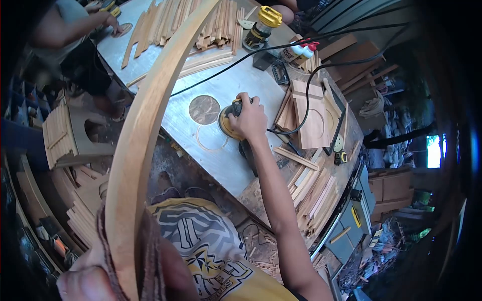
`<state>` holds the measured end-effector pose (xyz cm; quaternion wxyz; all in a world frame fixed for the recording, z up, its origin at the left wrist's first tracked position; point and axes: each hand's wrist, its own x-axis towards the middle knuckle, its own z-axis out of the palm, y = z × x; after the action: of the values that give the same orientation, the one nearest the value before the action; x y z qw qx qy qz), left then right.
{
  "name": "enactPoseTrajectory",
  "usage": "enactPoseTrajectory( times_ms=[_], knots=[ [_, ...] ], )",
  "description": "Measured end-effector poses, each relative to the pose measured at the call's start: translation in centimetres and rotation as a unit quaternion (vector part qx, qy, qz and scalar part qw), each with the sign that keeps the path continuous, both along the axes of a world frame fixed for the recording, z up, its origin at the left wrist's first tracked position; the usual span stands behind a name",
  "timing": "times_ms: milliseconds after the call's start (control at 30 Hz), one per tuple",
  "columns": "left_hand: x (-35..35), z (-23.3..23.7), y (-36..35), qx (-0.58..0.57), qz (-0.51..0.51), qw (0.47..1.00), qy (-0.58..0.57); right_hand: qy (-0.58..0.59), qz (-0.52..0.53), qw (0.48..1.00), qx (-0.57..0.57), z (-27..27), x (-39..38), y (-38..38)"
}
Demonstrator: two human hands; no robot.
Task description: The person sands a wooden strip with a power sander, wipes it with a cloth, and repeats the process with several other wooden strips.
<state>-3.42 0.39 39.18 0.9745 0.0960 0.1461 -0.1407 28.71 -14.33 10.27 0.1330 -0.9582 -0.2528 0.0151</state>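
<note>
A long curved wooden strip (142,125) rises close to the camera from the bottom edge to the top. My left hand (88,285) is closed around its lower end, with a folded brown sheet (153,251), sandpaper or cloth, between fingers and wood. My right hand (249,120) grips the top of a black and yellow orbital sander (228,119), which rests on the grey metal tabletop (221,165). Left of the sander are a round patterned disc or opening (204,110) and a thin pale ring (200,140).
Many thin wooden slats (175,22) lie at the table's far end, near a yellow-topped container (269,17). Black cables (321,65) cross on the right, above wooden panels (311,118). More strips (314,200) lie nearby. Another person's arm (83,27) reaches in at upper left.
</note>
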Motion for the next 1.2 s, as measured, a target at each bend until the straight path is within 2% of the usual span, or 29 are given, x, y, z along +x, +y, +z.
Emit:
enactPoseTrajectory(
  times_ms=[67, 233, 400, 467, 500, 533, 600, 633, 667, 900, 967, 1133, 1167, 1200],
  knots=[
    [1.1, 1.7, -0.4, 0.007, 0.003, 0.998, 0.056, -0.001, 0.008, 1.0, -0.008, -0.1, -0.2, 0.3],
    [2.8, 4.2, -0.4, 0.092, -0.051, 0.989, 0.099, 0.0, 0.016, 1.0, -0.001, 0.2, -0.4, 0.7],
    [2.1, 2.9, 0.0, 0.169, -0.102, 0.975, 0.105, -0.005, 0.017, 1.0, 0.001, 0.2, -0.4, 0.9],
    [0.1, -0.8, -1.0, 0.125, -0.007, 0.992, -0.001, -0.005, 0.015, 1.0, -0.001, 0.0, -0.4, 0.9],
    [0.5, -1.6, -1.2, 0.146, 0.006, 0.989, -0.032, -0.01, 0.02, 1.0, 0.004, -0.2, -0.3, 0.9],
    [0.6, -1.5, -1.5, 0.146, 0.006, 0.989, -0.031, -0.015, 0.024, 1.0, 0.008, -0.3, -0.3, 0.7],
    [1.5, -0.6, -2.9, 0.064, 0.075, 0.993, -0.061, -0.011, 0.014, 1.0, -0.001, -0.3, -0.2, 0.7],
    [2.4, 1.0, -3.3, 0.067, 0.079, 0.993, -0.061, -0.008, 0.004, 1.0, -0.008, -0.3, -0.1, 0.9],
    [3.5, 3.3, -3.4, 0.07, 0.084, 0.987, 0.119, -0.007, 0.008, 1.0, -0.004, -0.2, -0.2, 1.0],
    [4.8, 3.4, -6.7, -0.011, 0.183, 0.976, 0.117, 0.047, -0.017, 0.999, 0.014, 0.6, -0.6, 0.6],
    [4.9, 3.2, -7.5, -0.032, 0.215, 0.969, 0.114, -0.005, 0.013, 1.0, 0.009, 0.5, -0.7, 0.6],
    [5.4, 2.3, -8.7, -0.086, 0.288, 0.949, 0.091, -0.002, 0.014, 1.0, 0.024, 0.7, -0.6, 0.3],
    [5.1, 1.3, -7.5, -0.088, 0.222, 0.969, 0.067, 0.033, -0.001, 0.999, 0.038, 0.6, -0.5, 0.2],
    [6.1, 2.6, -7.4, -0.083, 0.221, 0.97, 0.062, 0.067, -0.015, 0.996, 0.053, 0.6, -0.4, 0.2]
  ],
)
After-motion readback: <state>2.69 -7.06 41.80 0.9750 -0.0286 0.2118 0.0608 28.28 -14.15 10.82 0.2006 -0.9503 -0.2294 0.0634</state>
